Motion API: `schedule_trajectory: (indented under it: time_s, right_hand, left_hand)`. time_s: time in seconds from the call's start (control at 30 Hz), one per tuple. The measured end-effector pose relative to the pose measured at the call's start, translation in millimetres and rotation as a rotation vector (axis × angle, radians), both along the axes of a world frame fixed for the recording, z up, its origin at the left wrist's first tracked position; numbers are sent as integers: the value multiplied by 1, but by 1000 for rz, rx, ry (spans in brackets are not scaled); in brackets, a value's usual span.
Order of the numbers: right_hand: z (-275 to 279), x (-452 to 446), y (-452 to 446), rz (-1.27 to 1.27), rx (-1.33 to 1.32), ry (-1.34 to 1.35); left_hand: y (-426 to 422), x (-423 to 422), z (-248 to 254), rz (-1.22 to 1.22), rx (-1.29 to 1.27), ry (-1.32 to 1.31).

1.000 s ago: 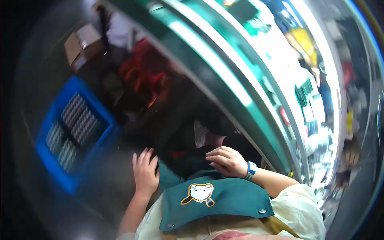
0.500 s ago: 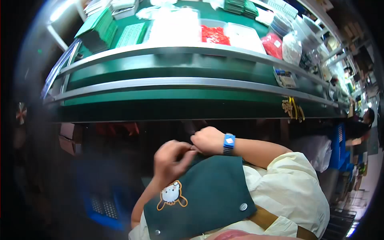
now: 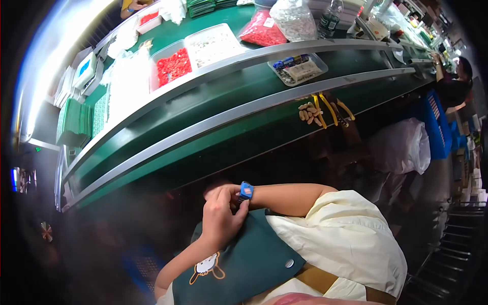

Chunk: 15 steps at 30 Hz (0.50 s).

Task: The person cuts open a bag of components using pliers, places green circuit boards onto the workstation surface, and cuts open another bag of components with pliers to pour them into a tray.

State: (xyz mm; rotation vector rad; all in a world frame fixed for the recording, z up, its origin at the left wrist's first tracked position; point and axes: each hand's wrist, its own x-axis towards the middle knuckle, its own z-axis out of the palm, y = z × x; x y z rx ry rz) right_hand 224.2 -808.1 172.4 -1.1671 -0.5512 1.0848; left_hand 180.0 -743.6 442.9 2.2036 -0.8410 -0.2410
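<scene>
My left hand [image 3: 221, 214] lies over my right wrist, its fingers and thumb closed round the strap of a blue-faced wristwatch [image 3: 246, 190]. Behind it, my right hand [image 3: 214, 189] is mostly covered, so its fingers cannot be made out. Both hands are close to my chest, just above a dark green apron [image 3: 239, 264] with a white cartoon animal on it.
Beyond the hands runs a green workbench [image 3: 203, 129] with metal rails. On it are a tray of red parts [image 3: 173, 66], a tray of white parts [image 3: 212, 46], a red bag [image 3: 264, 30] and yellow-handled pliers [image 3: 328, 109]. A person [image 3: 457, 84] is at the right.
The view has swung right along the bench. My hands, apart at first, have come together, and my left hand has moved onto the watch at my right wrist.
</scene>
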Motion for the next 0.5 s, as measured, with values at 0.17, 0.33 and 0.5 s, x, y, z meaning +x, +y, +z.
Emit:
schedule_trajectory:
  time_s: [0.17,0.33,0.5]
  right_hand:
    - [47,-25,-35,-365,372,400]
    - [120,-49,-120,-832,-454,-1050]
    - [167,-107,-224,-1515,-674,-1186]
  left_hand:
    - [-31,5,-1,16,52,72]
    - [-50,32,4,-20,-58,-178]
    - [-73,50,-16,-163,-92,-182]
